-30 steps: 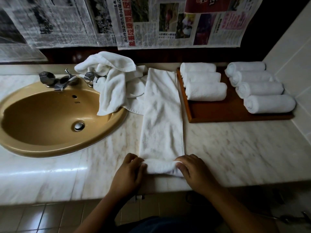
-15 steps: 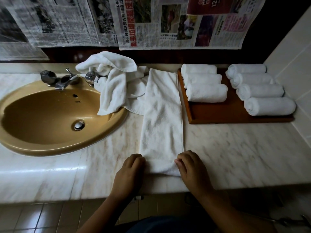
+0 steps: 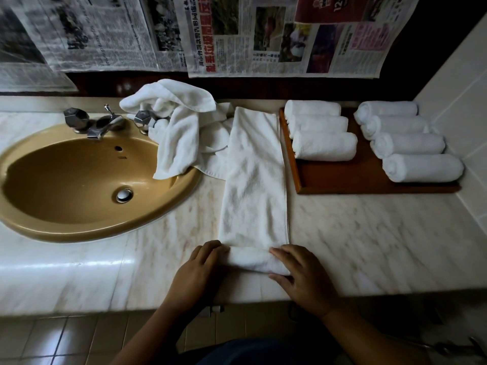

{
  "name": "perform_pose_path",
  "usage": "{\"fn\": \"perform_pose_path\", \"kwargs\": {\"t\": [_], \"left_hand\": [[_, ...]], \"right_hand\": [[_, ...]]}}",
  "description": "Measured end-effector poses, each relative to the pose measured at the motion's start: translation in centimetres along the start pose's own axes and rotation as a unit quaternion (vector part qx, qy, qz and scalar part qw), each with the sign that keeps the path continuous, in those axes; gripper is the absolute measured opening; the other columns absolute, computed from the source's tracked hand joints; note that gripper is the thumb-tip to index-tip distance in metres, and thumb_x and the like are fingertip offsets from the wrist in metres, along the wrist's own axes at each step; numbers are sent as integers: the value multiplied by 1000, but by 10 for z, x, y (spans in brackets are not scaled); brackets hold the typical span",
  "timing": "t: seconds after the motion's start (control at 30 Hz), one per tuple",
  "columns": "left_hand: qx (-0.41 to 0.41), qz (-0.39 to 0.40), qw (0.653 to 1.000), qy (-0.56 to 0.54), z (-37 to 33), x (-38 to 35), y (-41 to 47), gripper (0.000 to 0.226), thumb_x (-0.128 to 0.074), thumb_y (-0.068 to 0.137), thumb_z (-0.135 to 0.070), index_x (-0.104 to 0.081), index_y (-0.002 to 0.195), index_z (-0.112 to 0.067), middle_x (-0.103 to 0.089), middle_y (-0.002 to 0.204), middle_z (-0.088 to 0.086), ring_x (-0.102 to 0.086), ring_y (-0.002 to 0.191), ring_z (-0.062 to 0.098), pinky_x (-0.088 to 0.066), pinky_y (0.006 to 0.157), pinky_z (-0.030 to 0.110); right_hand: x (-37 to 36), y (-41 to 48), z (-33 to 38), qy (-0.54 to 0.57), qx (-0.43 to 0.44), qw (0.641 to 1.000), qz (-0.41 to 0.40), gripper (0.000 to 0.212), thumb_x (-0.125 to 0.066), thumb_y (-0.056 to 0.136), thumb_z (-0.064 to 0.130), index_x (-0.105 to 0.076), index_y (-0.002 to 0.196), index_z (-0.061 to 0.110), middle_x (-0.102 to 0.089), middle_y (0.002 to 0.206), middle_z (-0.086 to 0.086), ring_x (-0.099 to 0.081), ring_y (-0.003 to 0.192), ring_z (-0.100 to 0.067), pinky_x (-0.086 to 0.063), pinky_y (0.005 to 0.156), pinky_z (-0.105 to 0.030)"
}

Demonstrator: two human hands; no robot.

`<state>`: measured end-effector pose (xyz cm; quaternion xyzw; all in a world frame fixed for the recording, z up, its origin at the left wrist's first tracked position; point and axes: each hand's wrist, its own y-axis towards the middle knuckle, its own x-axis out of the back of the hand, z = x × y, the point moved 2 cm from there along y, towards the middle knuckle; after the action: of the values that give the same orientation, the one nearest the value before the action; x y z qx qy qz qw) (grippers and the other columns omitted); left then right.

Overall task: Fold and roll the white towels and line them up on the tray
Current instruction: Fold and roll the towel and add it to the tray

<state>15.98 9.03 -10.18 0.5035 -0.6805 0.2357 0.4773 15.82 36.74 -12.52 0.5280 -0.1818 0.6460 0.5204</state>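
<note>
A white towel (image 3: 254, 180) folded into a long strip lies on the marble counter, running from the back wall toward me. Its near end is turned into a short roll (image 3: 250, 260). My left hand (image 3: 200, 272) grips the roll's left end and my right hand (image 3: 300, 275) grips its right end, fingers curled over it. To the right sits a wooden tray (image 3: 342, 177) with several rolled white towels in two columns, three on the left (image 3: 324, 146) and several on the right (image 3: 421, 167).
A loose heap of unfolded white towels (image 3: 181, 122) drapes over the rim of a tan sink (image 3: 79, 219) with chrome taps (image 3: 97, 122). Newspaper sheets (image 3: 237, 35) hang on the back wall. A tiled wall (image 3: 463, 101) stands right of the tray.
The towel's near end has been rolled further up from the counter edge. Both hands have shifted slightly forward with the thicker roll.
</note>
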Motion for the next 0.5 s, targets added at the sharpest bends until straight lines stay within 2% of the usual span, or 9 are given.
{"fn": "perform_pose_path", "kwargs": {"t": [0.17,0.27,0.33,0.4,0.5], "left_hand": [[4,34,999,28,9,-1,9,52,-45,87,-45,-48,134,-23,-49,131,-1,-57,109,21,-56,70,31],[18,44,999,20,12,-1,17,47,-39,93,-48,-50,132,-24,-52,128,-2,-57,108,19,-52,74,30],[40,51,998,11,12,-1,20,53,-30,97,-56,-54,130,-24,-54,124,-3,-55,108,18,-50,76,31],[45,38,998,23,10,-2,23,60,-21,99,-63,-57,124,-24,-57,115,-4,-55,102,17,-50,70,32],[62,32,997,38,8,-4,26,66,-11,99,-65,-60,117,-23,-59,108,-5,-55,96,18,-47,67,32]], "right_hand": [[6,14,-7,-23,15,999,28,53,-53,96,59,-65,129,19,-61,117,4,-56,106,-14,-53,87,-32],[7,19,-10,-37,12,999,35,55,-46,99,63,-65,125,19,-61,114,5,-55,103,-14,-51,86,-30],[5,23,-11,-46,10,998,31,55,-42,100,63,-67,120,18,-62,111,3,-56,100,-16,-52,82,-31],[4,28,-11,-46,-4,999,29,57,-37,102,62,-69,114,15,-64,107,2,-57,96,-18,-52,79,-32],[4,37,-11,-22,-31,999,36,58,-31,103,60,-68,107,16,-65,101,2,-57,91,-19,-51,74,-34]]}}
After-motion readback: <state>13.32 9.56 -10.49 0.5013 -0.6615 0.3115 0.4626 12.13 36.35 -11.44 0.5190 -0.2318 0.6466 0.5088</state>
